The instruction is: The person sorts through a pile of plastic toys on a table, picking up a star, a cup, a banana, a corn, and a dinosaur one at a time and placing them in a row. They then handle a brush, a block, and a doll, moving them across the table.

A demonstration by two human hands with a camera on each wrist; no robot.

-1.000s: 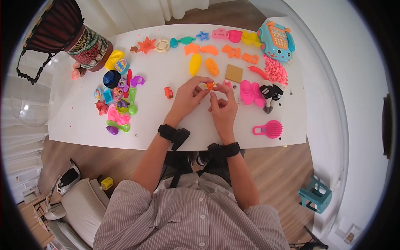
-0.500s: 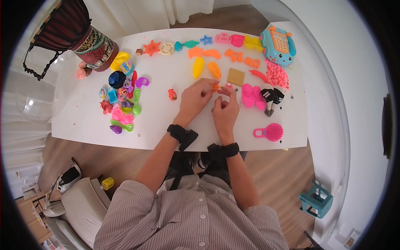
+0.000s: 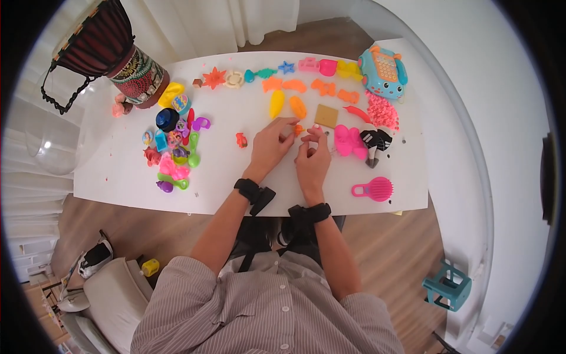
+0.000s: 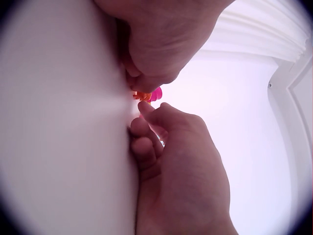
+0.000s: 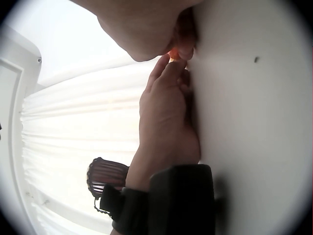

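My left hand [image 3: 271,148] is held low over the white table, its thumb and index finger pinching a small orange piece [image 3: 299,129]. Most of that piece hides behind fingertips in both wrist views. Facing it from the right, my right hand [image 3: 312,164] has bent fingers whose tips come right up to the orange piece; I cannot tell whether they grip it. In the left wrist view a bit of bright pink [image 4: 157,94] shows behind the orange piece. A small red-orange figure [image 3: 241,140] lies left of the left hand.
Beyond the hands lie a yellow oval piece [image 3: 276,104], an orange oval [image 3: 298,107] and a tan square [image 3: 326,116]. Pink moulds [image 3: 349,142], a doll [image 3: 375,144] and a pink brush [image 3: 374,189] lie right. A toy phone [image 3: 383,72] and a drum [image 3: 138,76] stand farther off.
The right fingertips have drawn slightly apart from the left ones. The left hand keeps the orange piece and both hands appear slightly lower in the head view, which has shifted too.
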